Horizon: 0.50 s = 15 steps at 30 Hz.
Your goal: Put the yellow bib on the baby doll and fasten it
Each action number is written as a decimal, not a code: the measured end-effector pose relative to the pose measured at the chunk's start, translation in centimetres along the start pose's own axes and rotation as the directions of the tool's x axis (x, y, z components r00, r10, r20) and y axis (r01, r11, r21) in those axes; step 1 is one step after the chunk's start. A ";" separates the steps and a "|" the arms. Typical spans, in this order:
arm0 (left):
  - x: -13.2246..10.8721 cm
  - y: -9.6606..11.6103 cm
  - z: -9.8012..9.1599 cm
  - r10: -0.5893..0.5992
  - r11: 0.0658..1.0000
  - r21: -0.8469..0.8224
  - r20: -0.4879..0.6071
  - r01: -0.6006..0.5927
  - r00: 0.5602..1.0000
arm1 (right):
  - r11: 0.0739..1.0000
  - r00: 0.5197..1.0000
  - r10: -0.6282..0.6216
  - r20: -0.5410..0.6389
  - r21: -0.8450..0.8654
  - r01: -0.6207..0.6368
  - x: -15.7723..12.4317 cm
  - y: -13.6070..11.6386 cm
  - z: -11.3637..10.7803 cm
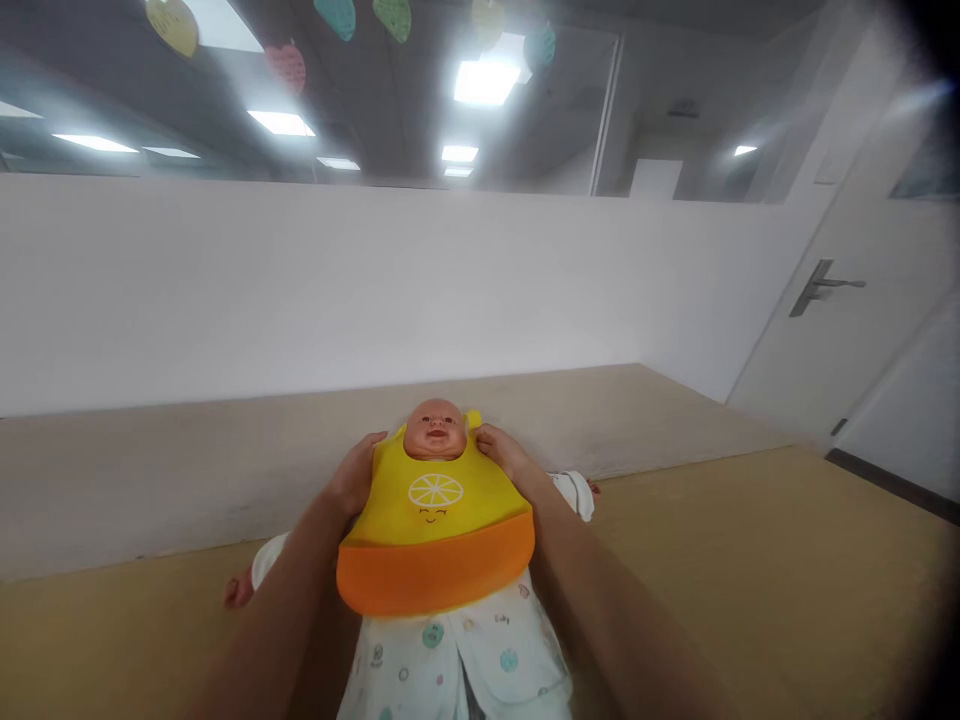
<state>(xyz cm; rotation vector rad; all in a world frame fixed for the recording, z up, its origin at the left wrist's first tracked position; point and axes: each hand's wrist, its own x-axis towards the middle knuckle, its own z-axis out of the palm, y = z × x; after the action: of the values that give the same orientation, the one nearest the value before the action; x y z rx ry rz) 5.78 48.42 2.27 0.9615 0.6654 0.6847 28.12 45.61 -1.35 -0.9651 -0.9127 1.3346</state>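
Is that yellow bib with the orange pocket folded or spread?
Spread: the yellow bib shows its whole white citrus print above the orange pocket.

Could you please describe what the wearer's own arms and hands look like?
The left arm and right arm are bare as far as they show, with no sleeve, watch or bracelet visible. The left hand and right hand are ungloved; rings cannot be made out.

A white wall (337,280) spans twelve o'clock beneath what is probably a glass window (559,150), bright with ceiling lights (480,83). Pastel paper cut-outs (286,67) hang from eleven to twelve; a white door (877,345) with a metal lever handle (814,288) stands near three; a tan tabletop (712,560) fills six.
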 end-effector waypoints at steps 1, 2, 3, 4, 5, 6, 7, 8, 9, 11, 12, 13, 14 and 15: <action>0.2 0.0 0.0 -0.007 1.000 -0.027 0.014 0.008 1.000 | 0.998 0.998 0.054 0.035 0.016 -0.055 0.4 0.0 -0.1; 0.5 -0.1 -0.1 -0.014 0.998 -0.056 0.028 0.016 1.000 | 0.994 0.994 0.101 0.051 0.034 -0.103 0.7 0.1 -0.1; 0.7 -0.2 -0.2 -0.020 0.996 -0.082 0.041 0.023 0.999 | 0.989 0.989 0.137 0.049 0.053 -0.139 0.9 0.2 -0.3; 0.9 -0.3 -0.3 -0.015 0.994 -0.104 0.048 0.020 0.999 | 0.983 0.986 0.164 0.033 0.072 -0.166 1.1 0.3 -0.4; 1.1 -0.5 -0.5 -0.009 0.993 -0.121 0.053 0.015 0.999 | 0.979 0.983 0.184 0.012 0.091 -0.184 1.2 0.4 -0.6; 1.3 -0.6 -0.6 -0.001 0.991 -0.132 0.056 0.009 0.998 | 0.974 0.979 0.202 -0.008 0.104 -0.200 1.3 0.6 -0.7; 1.5 -0.8 -0.8 0.005 0.989 -0.148 0.061 0.004 0.998 | 0.972 0.977 0.211 -0.022 0.115 -0.207 1.3 0.7 -0.9; 1.6 -1.0 -0.8 0.012 0.987 -0.163 0.066 -0.001 0.998 | 0.971 0.977 0.212 -0.031 0.122 -0.207 1.4 0.9 -0.9; 1.6 -1.1 -0.9 0.017 0.984 -0.176 0.071 -0.004 0.997 | 0.970 0.975 0.217 -0.040 0.123 -0.211 1.5 1.0 -1.0; 1.6 -1.3 -0.9 0.028 0.981 -0.191 0.069 -0.014 0.997 | 0.962 0.968 0.244 -0.066 0.145 -0.233 1.8 1.2 -1.0; 1.6 -1.4 -0.9 0.035 0.980 -0.195 0.057 -0.023 0.998 | 0.956 0.963 0.258 -0.078 0.163 -0.243 2.0 1.2 -1.0; 1.6 -1.4 -0.9 0.042 0.979 -0.201 0.040 -0.033 0.998 | 0.952 0.960 0.265 -0.086 0.184 -0.246 2.2 1.2 -1.0; 1.6 -1.4 -1.0 0.051 0.977 -0.210 0.017 -0.046 0.999 | 0.948 0.960 0.268 -0.086 0.204 -0.246 2.4 1.2 -1.0; 1.5 -1.4 -1.0 0.062 0.973 -0.221 -0.009 -0.063 0.998 | 0.946 0.962 0.261 -0.082 0.221 -0.238 2.5 1.1 -1.0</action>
<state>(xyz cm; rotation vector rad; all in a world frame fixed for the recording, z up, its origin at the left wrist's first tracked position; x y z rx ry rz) 6.26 49.54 0.25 0.7781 0.5490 0.7978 28.72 48.05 -2.80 -1.0022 -0.5650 1.5409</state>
